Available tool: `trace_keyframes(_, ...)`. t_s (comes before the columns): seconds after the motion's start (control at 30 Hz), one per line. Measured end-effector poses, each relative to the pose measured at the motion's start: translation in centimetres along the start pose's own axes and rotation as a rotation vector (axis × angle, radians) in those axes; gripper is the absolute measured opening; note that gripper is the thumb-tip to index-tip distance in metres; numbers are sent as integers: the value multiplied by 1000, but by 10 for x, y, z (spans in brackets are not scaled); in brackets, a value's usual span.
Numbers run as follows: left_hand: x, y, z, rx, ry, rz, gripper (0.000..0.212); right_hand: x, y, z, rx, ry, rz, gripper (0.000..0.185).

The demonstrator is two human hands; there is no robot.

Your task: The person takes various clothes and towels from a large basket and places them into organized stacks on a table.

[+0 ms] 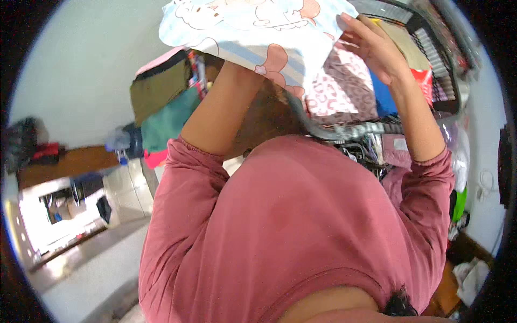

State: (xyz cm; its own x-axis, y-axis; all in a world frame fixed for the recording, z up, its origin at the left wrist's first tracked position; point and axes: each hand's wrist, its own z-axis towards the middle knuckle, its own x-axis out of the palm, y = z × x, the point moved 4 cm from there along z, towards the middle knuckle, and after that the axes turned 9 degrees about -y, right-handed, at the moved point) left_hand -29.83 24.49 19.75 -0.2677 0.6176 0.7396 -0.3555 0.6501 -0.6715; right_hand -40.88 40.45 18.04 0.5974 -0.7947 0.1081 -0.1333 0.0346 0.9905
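Observation:
A pale blue and white cloth (242, 30) printed with cartoon figures is held up at the top of the view. My right hand (375, 50) is at its right edge, fingertips on the fabric. My left forearm runs up behind the cloth, which hides my left hand. Under my right arm stands a dark plastic basket (343, 132). Inside it are a pink and brown leopard-print cloth (335, 87), a blue cloth (383, 97), a red piece (422, 82) and a beige piece (404, 42).
Folded cloths in olive (159, 91) and teal (171, 121) are piled left of my left arm. A brown surface (268, 117) lies between my arms. Small mixed items (363, 151) and a pink pack (396, 149) are below the basket. A wall (89, 56) rises at left.

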Motion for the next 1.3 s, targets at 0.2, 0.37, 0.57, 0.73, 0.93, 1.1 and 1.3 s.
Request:
trace_keyframes(0.2,-97,-110,-48,234,-181,34,43,148,1,26,114,476,155,39)
trace_keyframes(0.37,-212,-176,-107,326,-378,85,40,239,-39,49,217,644,-61,31)
trace_keyframes(0.57,-326,-182,-180,227,-557,117,36,302,-102,48,229,792,-358,35)
trace_keyframes(0.73,-323,-172,-206,76,-743,74,35,302,-141,56,369,791,-519,33)
trace_keyframes(0.93,-320,-213,-212,-163,-730,887,30,288,-116,52,159,781,-563,32)
trace_keyframes(1.1,-309,-262,-198,122,-776,1654,30,243,-28,44,-366,719,-776,29)
trace_keyframes(1.3,-192,-166,-109,445,-308,2001,27,50,27,47,-472,202,-1231,31)
